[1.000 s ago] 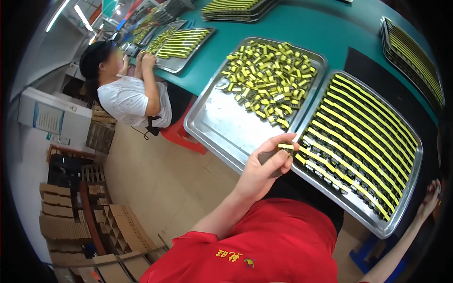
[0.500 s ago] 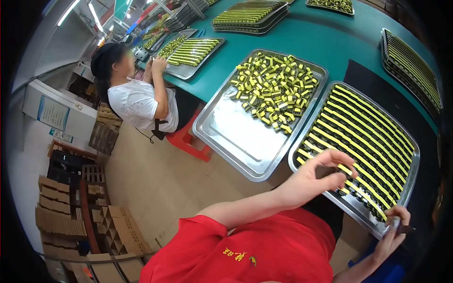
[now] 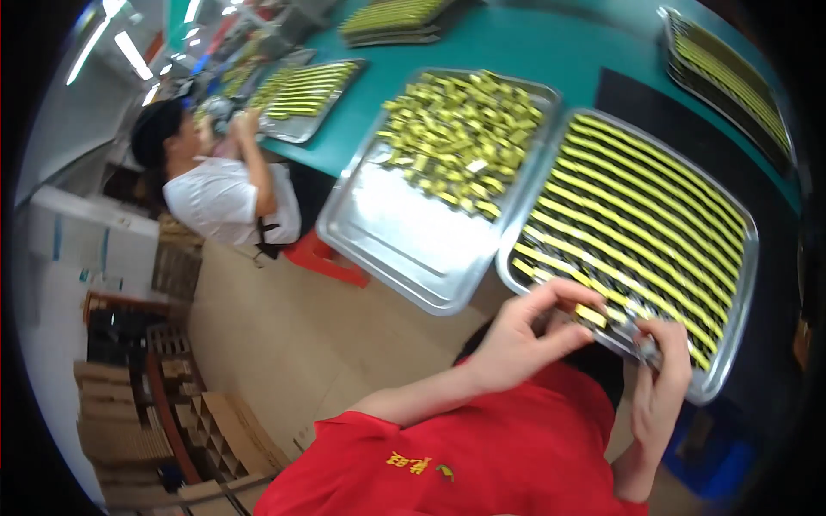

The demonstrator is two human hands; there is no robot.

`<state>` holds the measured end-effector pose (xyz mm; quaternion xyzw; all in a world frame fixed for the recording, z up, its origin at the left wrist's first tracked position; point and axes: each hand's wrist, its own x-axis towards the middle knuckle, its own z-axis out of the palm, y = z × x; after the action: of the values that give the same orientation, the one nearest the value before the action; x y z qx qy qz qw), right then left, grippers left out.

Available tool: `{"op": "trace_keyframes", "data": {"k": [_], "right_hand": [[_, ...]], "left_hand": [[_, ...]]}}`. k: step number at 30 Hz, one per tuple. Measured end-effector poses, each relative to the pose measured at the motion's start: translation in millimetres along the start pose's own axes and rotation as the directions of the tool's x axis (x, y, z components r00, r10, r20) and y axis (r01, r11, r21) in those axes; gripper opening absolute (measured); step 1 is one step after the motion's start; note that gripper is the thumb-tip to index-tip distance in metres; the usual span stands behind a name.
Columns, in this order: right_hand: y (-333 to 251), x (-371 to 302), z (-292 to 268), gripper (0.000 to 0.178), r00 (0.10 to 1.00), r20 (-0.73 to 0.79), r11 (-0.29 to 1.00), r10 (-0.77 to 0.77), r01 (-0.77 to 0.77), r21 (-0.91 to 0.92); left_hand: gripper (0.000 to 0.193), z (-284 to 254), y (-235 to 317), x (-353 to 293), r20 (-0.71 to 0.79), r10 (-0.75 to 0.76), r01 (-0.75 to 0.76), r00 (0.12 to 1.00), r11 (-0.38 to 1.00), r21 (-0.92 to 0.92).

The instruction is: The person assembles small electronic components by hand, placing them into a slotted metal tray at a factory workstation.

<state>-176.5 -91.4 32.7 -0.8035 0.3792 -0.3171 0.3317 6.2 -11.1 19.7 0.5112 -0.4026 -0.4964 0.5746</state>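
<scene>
- My left hand (image 3: pixel 520 340) is over the near edge of the row tray (image 3: pixel 707 391); its thumb and fingers are clamped on one small yellow-topped part (image 3: pixel 591 316).
- My right hand (image 3: pixel 661 378) is also at this near edge of the row tray, to the right of the left one. Its fingers are bent around a small grey item (image 3: pixel 648 347), which is too blurred for me to tell its kind.
- My two hands are near each other but apart; I cannot tell if the grey item touches the part.
- In the row tray, many yellow-and-black pieces (image 3: pixel 637 219) lie in long slanting rows.
- Just left of the row tray is the loose tray (image 3: pixel 387 219), with a heap of similar pieces (image 3: pixel 469 129) in its far portion.
- A black mat (image 3: pixel 637 103) shows beyond the row tray and along its right side.
- Beyond the row tray, toward the right, there are stacked trays (image 3: pixel 731 82) on the green table (image 3: pixel 490 43).
- Well to the left of the row tray, a co-worker in white (image 3: pixel 224 198) sits on a red stool (image 3: pixel 331 262).
</scene>
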Motion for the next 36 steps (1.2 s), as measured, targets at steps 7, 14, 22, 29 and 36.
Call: {"op": "trace_keyframes", "data": {"k": [7,14,22,29,36], "right_hand": [[0.0,10.9,8.3,0.042,0.985,0.073,0.964,-0.160,0.171,-0.206],[2.1,9.5,14.9,0.051,0.973,0.113,0.930,-0.202,0.226,-0.289],[-3.2,11.9,24.1,0.053,0.966,0.176,0.900,-0.191,0.244,-0.362],[-1.4,12.7,27.3,0.038,0.951,0.182,0.854,-0.250,0.306,-0.421],[0.8,11.1,23.0,0.033,0.950,0.225,0.891,-0.215,0.285,-0.354]], "left_hand": [[0.032,-10.6,-7.0,-3.7,-0.133,0.102,-0.105,0.986,0.994,-0.009],[0.031,-12.2,-5.5,-3.1,-0.105,0.160,-0.150,0.981,0.984,0.094],[0.028,-17.9,-10.5,-6.4,-0.035,0.285,-0.267,0.958,0.927,0.262],[0.028,-21.6,-11.2,-8.5,-0.016,0.318,-0.289,0.948,0.880,0.376],[0.027,-16.3,-7.3,-8.9,-0.064,0.187,-0.155,0.980,0.929,0.336]]}}
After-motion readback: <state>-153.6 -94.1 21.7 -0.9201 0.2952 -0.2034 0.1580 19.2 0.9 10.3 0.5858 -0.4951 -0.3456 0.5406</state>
